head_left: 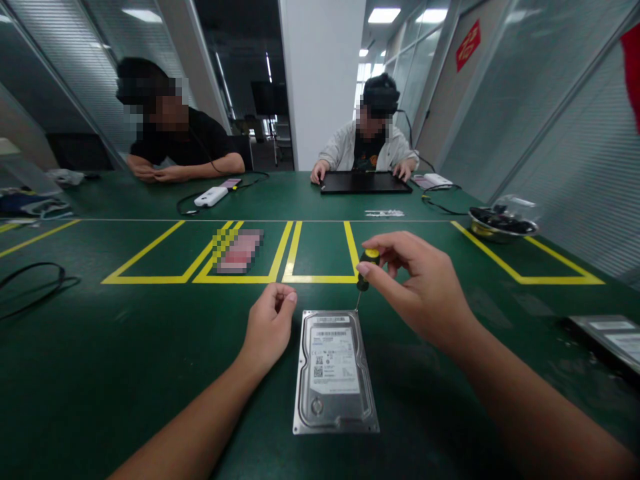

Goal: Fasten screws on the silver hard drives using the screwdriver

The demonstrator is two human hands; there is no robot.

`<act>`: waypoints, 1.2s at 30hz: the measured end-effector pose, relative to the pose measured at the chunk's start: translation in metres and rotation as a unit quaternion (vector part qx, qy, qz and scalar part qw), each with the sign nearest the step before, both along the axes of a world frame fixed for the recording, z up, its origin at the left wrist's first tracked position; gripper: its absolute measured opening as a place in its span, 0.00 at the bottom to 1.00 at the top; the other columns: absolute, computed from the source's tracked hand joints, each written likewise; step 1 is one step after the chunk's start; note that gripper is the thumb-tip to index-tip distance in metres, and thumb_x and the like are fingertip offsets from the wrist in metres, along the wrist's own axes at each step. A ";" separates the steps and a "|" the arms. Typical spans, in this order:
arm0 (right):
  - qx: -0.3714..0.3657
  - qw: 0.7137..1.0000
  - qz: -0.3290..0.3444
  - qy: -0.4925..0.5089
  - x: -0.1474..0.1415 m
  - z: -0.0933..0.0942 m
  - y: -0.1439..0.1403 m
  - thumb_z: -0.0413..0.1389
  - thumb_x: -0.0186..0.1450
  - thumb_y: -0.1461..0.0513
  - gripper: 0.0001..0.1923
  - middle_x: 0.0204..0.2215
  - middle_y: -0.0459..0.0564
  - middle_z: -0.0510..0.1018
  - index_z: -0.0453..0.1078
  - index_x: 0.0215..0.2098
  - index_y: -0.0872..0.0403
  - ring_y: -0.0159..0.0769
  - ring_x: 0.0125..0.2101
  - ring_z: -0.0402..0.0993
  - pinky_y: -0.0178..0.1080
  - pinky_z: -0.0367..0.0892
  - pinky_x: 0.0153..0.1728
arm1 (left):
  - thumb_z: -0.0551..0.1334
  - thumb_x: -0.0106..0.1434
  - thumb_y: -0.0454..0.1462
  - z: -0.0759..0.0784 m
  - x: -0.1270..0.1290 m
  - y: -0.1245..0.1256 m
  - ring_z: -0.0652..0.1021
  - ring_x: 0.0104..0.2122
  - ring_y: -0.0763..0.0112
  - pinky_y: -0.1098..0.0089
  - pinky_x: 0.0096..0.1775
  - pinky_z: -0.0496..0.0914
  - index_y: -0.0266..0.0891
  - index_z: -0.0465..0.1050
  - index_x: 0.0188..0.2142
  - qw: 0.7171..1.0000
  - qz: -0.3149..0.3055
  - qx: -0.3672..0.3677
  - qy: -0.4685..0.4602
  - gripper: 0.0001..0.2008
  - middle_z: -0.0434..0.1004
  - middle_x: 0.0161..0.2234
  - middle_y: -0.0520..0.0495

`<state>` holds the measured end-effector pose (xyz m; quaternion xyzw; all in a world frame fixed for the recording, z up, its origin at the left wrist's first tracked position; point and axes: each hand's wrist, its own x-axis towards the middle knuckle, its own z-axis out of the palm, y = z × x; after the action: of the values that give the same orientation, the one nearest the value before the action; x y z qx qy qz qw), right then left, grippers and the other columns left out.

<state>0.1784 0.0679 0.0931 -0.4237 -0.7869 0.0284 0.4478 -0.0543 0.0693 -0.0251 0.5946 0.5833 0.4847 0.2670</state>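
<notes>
Two hands work: the right hand [420, 283] pinches a thin, light screwdriver [367, 269] by its top, the left hand [270, 327], loosely curled and empty, rests beside the hard, heavy-looking drive [334, 373].

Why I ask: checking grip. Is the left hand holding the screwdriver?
No, the right hand holds the screwdriver; the left hand rests beside the hard drive.

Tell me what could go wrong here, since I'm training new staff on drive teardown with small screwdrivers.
1. The right hand pinches the screwdriver only at its yellow cap, with the thin shaft at the far right corner of the hard drive; the tip might slip and scratch the cover.
2. The left hand rests beside the drive, apparently not gripping it, so the drive could turn on the green mat.
3. A loosened screw could roll away unseen.
</notes>
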 end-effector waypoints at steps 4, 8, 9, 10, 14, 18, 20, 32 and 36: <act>0.004 1.000 0.008 -0.010 0.000 0.002 -0.002 0.60 0.63 0.64 0.09 0.34 0.48 0.78 0.73 0.42 0.56 0.31 0.30 0.71 0.34 0.67 0.30 | 0.58 0.67 0.40 0.001 0.001 0.000 0.73 0.31 0.69 0.69 0.34 0.65 0.40 0.70 0.35 1.000 0.000 0.000 0.000 0.07 0.71 0.30 0.52; 0.010 0.999 0.018 -0.031 0.000 0.004 -0.005 0.59 0.63 0.64 0.09 0.35 0.48 0.78 0.74 0.42 0.57 0.31 0.31 0.72 0.34 0.67 0.31 | 0.57 0.67 0.40 0.001 0.001 0.001 0.73 0.31 0.69 0.69 0.35 0.65 0.40 0.70 0.35 1.000 0.003 -0.002 0.003 0.07 0.71 0.30 0.52; 0.014 0.999 0.019 -0.036 0.000 0.004 -0.005 0.59 0.63 0.65 0.09 0.35 0.48 0.78 0.74 0.42 0.57 0.31 0.31 0.72 0.35 0.67 0.32 | 0.58 0.67 0.40 0.001 0.001 0.001 0.73 0.31 0.69 0.69 0.35 0.65 0.40 0.70 0.35 1.000 0.003 -0.002 0.003 0.07 0.71 0.30 0.52; 0.019 0.999 0.019 -0.042 0.000 0.004 -0.006 0.59 0.63 0.65 0.09 0.35 0.48 0.78 0.74 0.42 0.57 0.31 0.32 0.72 0.35 0.66 0.33 | 0.58 0.67 0.40 0.001 0.001 0.001 0.73 0.31 0.68 0.69 0.35 0.65 0.40 0.70 0.35 1.000 0.003 -0.001 0.003 0.07 0.72 0.30 0.52; 0.032 0.998 0.006 -0.049 -0.001 0.004 -0.006 0.59 0.63 0.65 0.07 0.34 0.48 0.78 0.73 0.41 0.56 0.32 0.32 0.72 0.36 0.66 0.34 | 0.57 0.67 0.40 0.001 0.002 0.001 0.72 0.31 0.69 0.69 0.35 0.65 0.40 0.70 0.35 1.000 0.001 -0.001 0.002 0.07 0.71 0.30 0.52; 0.046 0.998 -0.029 -0.039 -0.003 0.001 -0.003 0.63 0.61 0.62 0.08 0.29 0.46 0.75 0.72 0.38 0.56 0.32 0.29 0.70 0.36 0.64 0.31 | 0.58 0.67 0.41 0.000 0.001 0.001 0.73 0.31 0.69 0.69 0.35 0.66 0.40 0.70 0.35 1.000 0.001 -0.001 0.001 0.07 0.71 0.30 0.52; 0.046 0.997 -0.048 -0.035 -0.003 -0.001 -0.002 0.64 0.60 0.60 0.09 0.27 0.45 0.72 0.72 0.36 0.56 0.32 0.27 0.68 0.36 0.63 0.29 | 0.57 0.67 0.41 0.000 0.000 0.001 0.73 0.31 0.69 0.69 0.35 0.66 0.40 0.70 0.35 1.000 -0.001 0.001 0.002 0.07 0.71 0.30 0.52; -0.020 0.999 -0.038 0.014 0.003 -0.004 0.003 0.56 0.63 0.63 0.12 0.36 0.48 0.79 0.72 0.46 0.53 0.34 0.31 0.73 0.38 0.66 0.32 | 0.58 0.67 0.41 -0.001 0.001 0.001 0.74 0.32 0.68 0.70 0.36 0.66 0.40 0.70 0.36 1.000 0.004 0.000 0.000 0.07 0.72 0.31 0.52; 0.008 0.999 -0.039 0.007 0.003 -0.006 0.006 0.61 0.61 0.59 0.12 0.37 0.49 0.78 0.72 0.43 0.53 0.37 0.34 0.73 0.39 0.67 0.33 | 0.58 0.66 0.41 0.000 0.001 0.001 0.74 0.32 0.67 0.70 0.35 0.66 0.40 0.71 0.36 1.000 0.007 0.001 -0.004 0.07 0.73 0.31 0.51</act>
<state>0.1810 0.0736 0.0872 -0.4503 -0.7671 0.0078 0.4570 -0.0533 0.0702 -0.0253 0.5893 0.5855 0.4895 0.2652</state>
